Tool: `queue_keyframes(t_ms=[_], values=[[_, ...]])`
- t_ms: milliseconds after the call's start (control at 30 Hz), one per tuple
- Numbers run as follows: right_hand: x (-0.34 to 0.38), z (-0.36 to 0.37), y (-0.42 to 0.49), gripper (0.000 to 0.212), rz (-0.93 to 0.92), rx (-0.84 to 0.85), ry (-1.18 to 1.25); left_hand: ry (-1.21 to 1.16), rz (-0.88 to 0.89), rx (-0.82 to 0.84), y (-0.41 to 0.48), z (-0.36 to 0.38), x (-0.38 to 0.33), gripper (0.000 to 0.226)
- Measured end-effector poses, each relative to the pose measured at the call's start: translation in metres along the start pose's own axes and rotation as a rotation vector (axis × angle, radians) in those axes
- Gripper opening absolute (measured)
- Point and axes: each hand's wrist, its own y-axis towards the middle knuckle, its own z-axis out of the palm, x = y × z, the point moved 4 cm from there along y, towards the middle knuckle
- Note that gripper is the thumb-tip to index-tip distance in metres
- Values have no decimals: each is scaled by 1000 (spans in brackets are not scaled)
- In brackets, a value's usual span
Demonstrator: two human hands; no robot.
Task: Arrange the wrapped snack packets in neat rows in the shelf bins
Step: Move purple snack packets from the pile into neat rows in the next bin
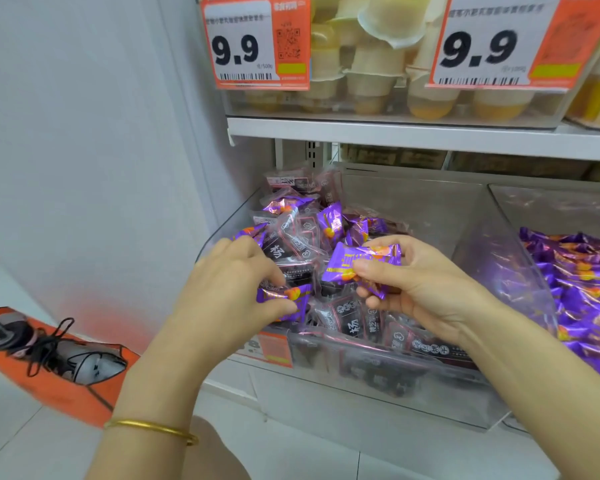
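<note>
Clear shelf bin (465, 223) holds a loose jumble of dark packets (347, 315) with purple ones mixed in, no rows yet. The step in hand looks like culling the purple strays, and the next move probably calls for carrying them across to the neighbouring bin (586, 289) of purple packets. Thumb and curled fingers of the right hand (420, 282) clamp a purple packet (357, 265) just above the heap; the left hand (236, 289) pinches a second purple packet (284, 299) under its fingertips at the heap's near edge, whether lifted clear is hard to tell.
</note>
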Motion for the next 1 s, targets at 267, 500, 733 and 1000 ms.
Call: queue_keyframes(t_ms=[267, 500, 733, 1000], values=[[7, 4, -8, 35, -47, 168, 97, -208, -35, -82, 0, 3, -1, 11], [17, 2, -18, 53, -179, 367, 154, -1055, -239, -145, 6, 5, -21, 13], [23, -7, -21, 40, -379, 95, -147, -1423, -242, 13, 11, 17, -47, 30], [32, -23, -34, 39, -510, 37, -295, -1343, 12, 90, 15, 22, -69, 34]])
